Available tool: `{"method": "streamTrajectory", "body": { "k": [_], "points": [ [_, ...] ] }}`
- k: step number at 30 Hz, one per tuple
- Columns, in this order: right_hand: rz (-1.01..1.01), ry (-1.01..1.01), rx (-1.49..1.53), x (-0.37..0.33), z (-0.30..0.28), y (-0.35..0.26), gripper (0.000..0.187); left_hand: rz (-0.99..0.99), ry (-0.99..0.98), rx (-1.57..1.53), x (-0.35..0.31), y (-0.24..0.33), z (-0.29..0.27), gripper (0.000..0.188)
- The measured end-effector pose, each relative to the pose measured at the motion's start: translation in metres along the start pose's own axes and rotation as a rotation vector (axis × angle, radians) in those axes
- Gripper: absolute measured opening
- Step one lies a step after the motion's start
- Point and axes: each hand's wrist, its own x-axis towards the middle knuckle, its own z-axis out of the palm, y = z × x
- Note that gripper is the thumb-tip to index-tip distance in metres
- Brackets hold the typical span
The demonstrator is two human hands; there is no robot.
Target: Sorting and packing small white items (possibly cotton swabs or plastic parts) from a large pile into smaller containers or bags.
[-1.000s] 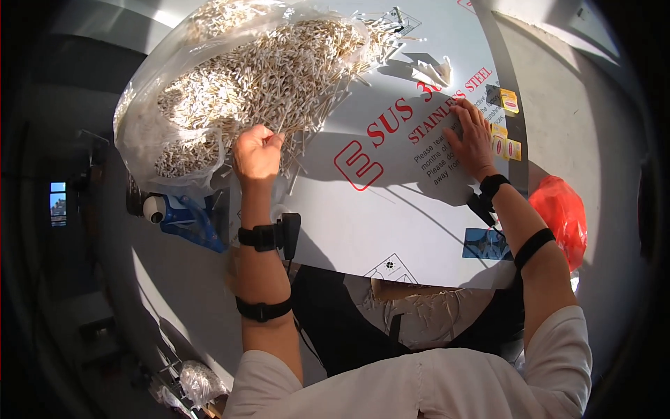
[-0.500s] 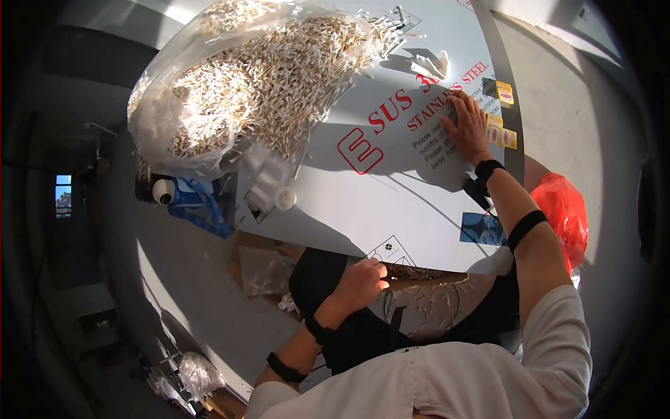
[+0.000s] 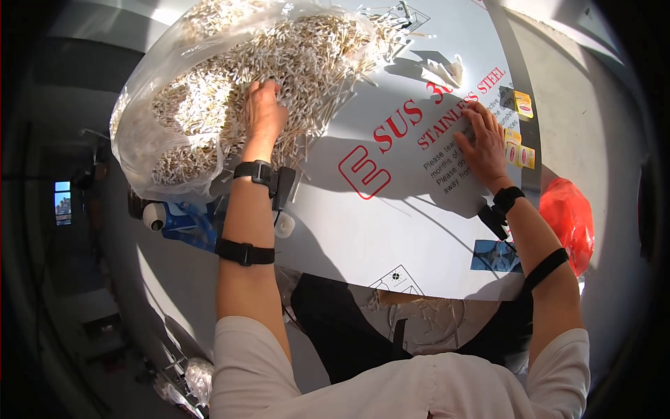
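On the white sheet (image 3: 419,230), left hand (image 3: 264,112) grips loosely into the sticks (image 3: 321,56); right hand (image 3: 485,143) lies flat, open.

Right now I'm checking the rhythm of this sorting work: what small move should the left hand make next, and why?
Probably close the fingers around a small bunch of sticks and draw it back. The left hand lies spread, palm down, on the heap of thin white sticks spilling from the clear plastic bag, gripping nothing visibly, while the right hand rests flat on the white sheet.
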Motion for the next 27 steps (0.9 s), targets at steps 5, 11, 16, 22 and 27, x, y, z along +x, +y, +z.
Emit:
{"method": "streamTrajectory", "body": {
  "k": [5,11,16,22,27],
  "points": [
    [-0.007,-0.006,0.012,0.000,-0.002,-0.001,0.043,-0.054,0.263,0.084,0.024,0.011,0.004,0.095],
    [-0.020,-0.010,0.043,0.004,-0.003,-0.010,0.043,0.019,0.475,0.092,0.028,-0.004,0.025,0.043],
    [0.000,-0.025,0.037,0.004,-0.002,-0.009,0.043,0.210,0.705,-0.161,0.009,-0.011,0.010,0.015],
    [0.011,-0.011,0.009,0.001,-0.004,-0.001,0.042,0.271,0.097,-0.200,-0.010,0.028,-0.019,0.021],
    [0.001,-0.020,0.027,0.004,-0.001,-0.013,0.042,-0.010,0.093,0.092,0.064,0.021,-0.046,0.098]
  ]
}}
